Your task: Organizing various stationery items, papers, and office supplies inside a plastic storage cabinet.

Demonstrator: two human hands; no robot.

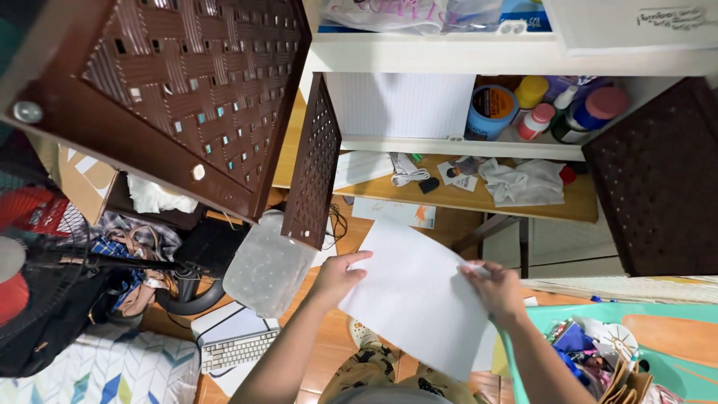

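Observation:
I hold a white sheet [415, 295] in front of me with both hands, tilted down to the right. My left hand [338, 274] grips its left edge. My right hand [493, 288] pinches its upper right corner. The sheet hangs below an open white cabinet [449, 56] with brown woven doors [187, 90]. A similar white sheet [404, 105] lines the left part of the cabinet's middle shelf.
Jars and bottles [538, 112] stand on the right of the middle shelf. A grey cloth [523, 183] and a cable lie on the wooden shelf below. A fan [30, 277], a keyboard [235, 348] and clutter sit at left; a teal tray [658, 337] at right.

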